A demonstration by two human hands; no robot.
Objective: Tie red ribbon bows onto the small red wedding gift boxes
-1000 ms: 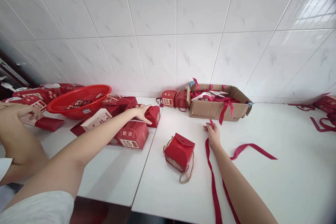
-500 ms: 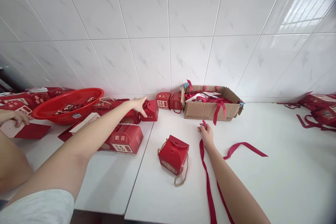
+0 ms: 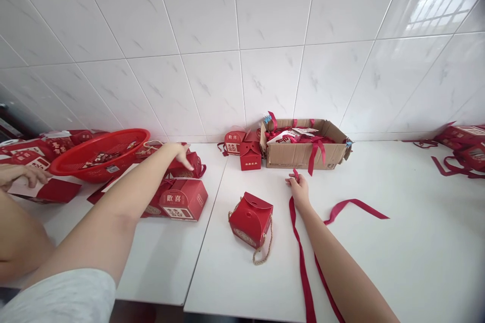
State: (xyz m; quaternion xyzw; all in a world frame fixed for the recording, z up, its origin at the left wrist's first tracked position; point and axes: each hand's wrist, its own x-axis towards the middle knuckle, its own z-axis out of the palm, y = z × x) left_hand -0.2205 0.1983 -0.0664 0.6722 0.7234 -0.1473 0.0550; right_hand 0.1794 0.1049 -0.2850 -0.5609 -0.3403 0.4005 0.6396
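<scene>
On table (image 3: 409, 262), ribbon (image 3: 302, 262) runs lengthwise from right hand (image 3: 298, 189) toward near edge.

We look through one camera on the person's head, facing forward and down over a white table (image 3: 401, 242). The arms run in from the bottom edge, closest to us; the left hand (image 3: 175, 155) and right hand (image 3: 299, 191) come mid-frame, farther out. Beyond, the tiled wall (image 3: 273, 15) fills the upper half.
</scene>
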